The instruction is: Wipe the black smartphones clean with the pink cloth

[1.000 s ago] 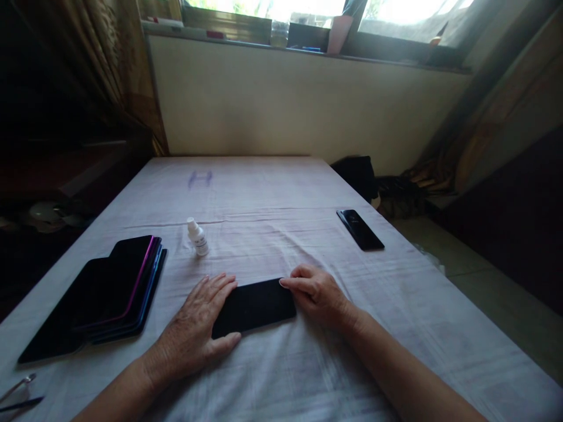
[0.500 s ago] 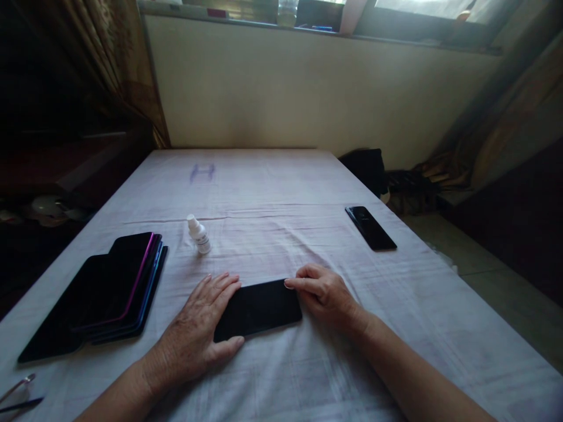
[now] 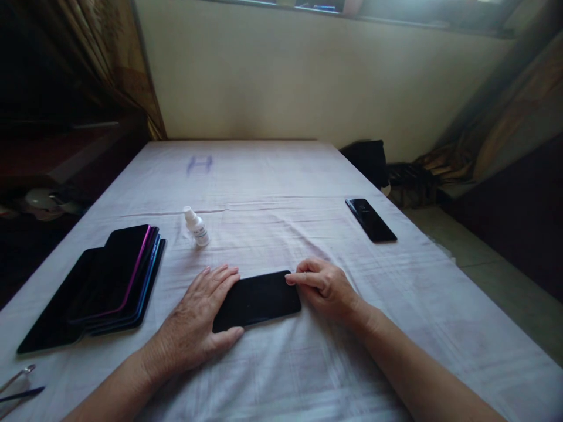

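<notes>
A black smartphone (image 3: 259, 300) lies screen up on the cloth. My left hand (image 3: 197, 316) rests across its left end, fingers along the far edge and thumb at the near edge, holding it down. At the far right corner, my right hand (image 3: 323, 290) is closed, its index fingertip and thumb together on the corner and the other fingers curled. Whether a thin film is between those fingertips is too small to tell. Beyond the left hand stands a small white bottle (image 3: 196, 227) with a pointed cap.
Several dark phones and a larger tablet-like device (image 3: 57, 305) lie stacked on the left. Another black phone (image 3: 370, 221) lies near the right edge of the white cloth (image 3: 264, 176). Eyeglasses (image 3: 21, 384) are partly visible at the lower left.
The whole view has tilted slightly down, so everything sits a little higher or lower-window in frame. Both hands keep nearly the same places on the smartphone.
</notes>
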`<action>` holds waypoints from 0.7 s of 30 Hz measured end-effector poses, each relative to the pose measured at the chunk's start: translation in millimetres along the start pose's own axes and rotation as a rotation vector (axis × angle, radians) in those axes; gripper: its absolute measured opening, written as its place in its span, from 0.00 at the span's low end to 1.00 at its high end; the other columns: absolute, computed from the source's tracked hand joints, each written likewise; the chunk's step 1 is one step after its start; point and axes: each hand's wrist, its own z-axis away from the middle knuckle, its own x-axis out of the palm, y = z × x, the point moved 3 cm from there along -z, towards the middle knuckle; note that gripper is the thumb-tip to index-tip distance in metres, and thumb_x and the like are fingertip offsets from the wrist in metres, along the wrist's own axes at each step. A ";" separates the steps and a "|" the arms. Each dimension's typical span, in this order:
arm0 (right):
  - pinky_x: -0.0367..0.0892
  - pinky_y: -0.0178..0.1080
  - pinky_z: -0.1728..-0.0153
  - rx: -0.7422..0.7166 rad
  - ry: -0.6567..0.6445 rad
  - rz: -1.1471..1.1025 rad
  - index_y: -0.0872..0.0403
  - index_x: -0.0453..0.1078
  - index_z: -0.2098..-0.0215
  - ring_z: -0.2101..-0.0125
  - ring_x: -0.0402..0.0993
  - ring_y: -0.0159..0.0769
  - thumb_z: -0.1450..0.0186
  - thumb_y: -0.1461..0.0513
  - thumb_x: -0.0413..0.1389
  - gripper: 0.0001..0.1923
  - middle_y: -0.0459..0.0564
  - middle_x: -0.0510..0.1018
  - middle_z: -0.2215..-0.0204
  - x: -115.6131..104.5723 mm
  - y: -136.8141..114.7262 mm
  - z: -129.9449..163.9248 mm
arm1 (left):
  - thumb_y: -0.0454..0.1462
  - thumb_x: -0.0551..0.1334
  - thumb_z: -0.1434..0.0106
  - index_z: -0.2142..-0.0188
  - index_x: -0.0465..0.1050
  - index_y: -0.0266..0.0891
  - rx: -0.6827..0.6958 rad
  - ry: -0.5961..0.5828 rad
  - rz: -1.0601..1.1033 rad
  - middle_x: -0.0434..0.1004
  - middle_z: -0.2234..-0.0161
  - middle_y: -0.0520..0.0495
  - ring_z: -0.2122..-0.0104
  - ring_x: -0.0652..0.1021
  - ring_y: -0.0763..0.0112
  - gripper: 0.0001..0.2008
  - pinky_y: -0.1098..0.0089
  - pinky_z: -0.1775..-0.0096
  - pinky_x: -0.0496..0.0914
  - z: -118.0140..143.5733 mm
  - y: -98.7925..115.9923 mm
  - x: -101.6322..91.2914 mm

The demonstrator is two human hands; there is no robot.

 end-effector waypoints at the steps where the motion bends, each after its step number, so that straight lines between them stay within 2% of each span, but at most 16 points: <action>1: 0.68 0.34 0.65 0.009 0.022 0.022 0.46 0.79 0.57 0.67 0.74 0.32 0.34 0.69 0.54 0.16 0.47 0.78 0.67 1.3 0.2 -0.5 | 0.45 0.64 0.42 0.33 0.54 0.41 -0.004 -0.001 0.001 0.61 0.34 0.39 0.35 0.62 0.49 0.40 0.47 0.34 0.53 -0.1 -0.1 0.1; 4: 0.69 0.35 0.64 -0.002 0.009 0.029 0.46 0.79 0.56 0.67 0.74 0.32 0.34 0.69 0.53 0.16 0.47 0.78 0.67 0.1 -0.3 -1.6 | 0.46 0.64 0.42 0.33 0.53 0.42 -0.003 -0.004 0.007 0.61 0.34 0.39 0.35 0.62 0.49 0.40 0.47 0.34 0.52 -0.5 0.1 0.2; 11: 0.68 0.31 0.68 -0.088 -0.182 -0.143 0.47 0.80 0.57 0.69 0.74 0.29 0.33 0.69 0.52 0.16 0.48 0.79 0.67 -10.9 -3.5 1.8 | 0.45 0.64 0.42 0.33 0.54 0.39 -0.001 -0.010 0.000 0.61 0.34 0.39 0.35 0.62 0.50 0.40 0.48 0.34 0.52 -1.2 0.6 -0.8; 13: 0.68 0.32 0.68 -0.069 -0.158 -0.137 0.46 0.80 0.58 0.69 0.74 0.30 0.33 0.68 0.52 0.16 0.47 0.79 0.67 -9.9 -2.5 2.3 | 0.46 0.65 0.42 0.33 0.55 0.40 -0.005 -0.005 -0.005 0.60 0.34 0.39 0.35 0.62 0.49 0.40 0.48 0.35 0.53 -1.1 1.3 -1.3; 16: 0.70 0.33 0.66 -0.006 -0.070 -0.112 0.47 0.79 0.56 0.68 0.76 0.31 0.32 0.68 0.52 0.15 0.48 0.79 0.67 -7.4 -0.2 1.6 | 0.49 0.67 0.45 0.34 0.58 0.42 -0.063 -0.003 -0.005 0.63 0.36 0.39 0.38 0.65 0.46 0.41 0.50 0.37 0.59 -0.1 2.3 -1.9; 19: 0.72 0.34 0.63 0.065 -0.012 -0.133 0.49 0.77 0.53 0.65 0.77 0.32 0.31 0.66 0.53 0.14 0.49 0.80 0.65 -6.5 1.7 0.3 | 0.50 0.67 0.44 0.36 0.61 0.43 -0.112 0.027 -0.022 0.70 0.42 0.40 0.44 0.71 0.49 0.39 0.54 0.42 0.66 1.2 4.3 -3.6; 21: 0.72 0.34 0.62 0.102 0.015 -0.149 0.49 0.77 0.52 0.64 0.78 0.33 0.31 0.65 0.53 0.13 0.49 0.81 0.64 -7.5 2.4 -0.4 | 0.51 0.66 0.42 0.38 0.64 0.43 -0.092 0.059 -0.061 0.73 0.45 0.41 0.47 0.74 0.51 0.36 0.55 0.44 0.68 1.5 6.8 -6.1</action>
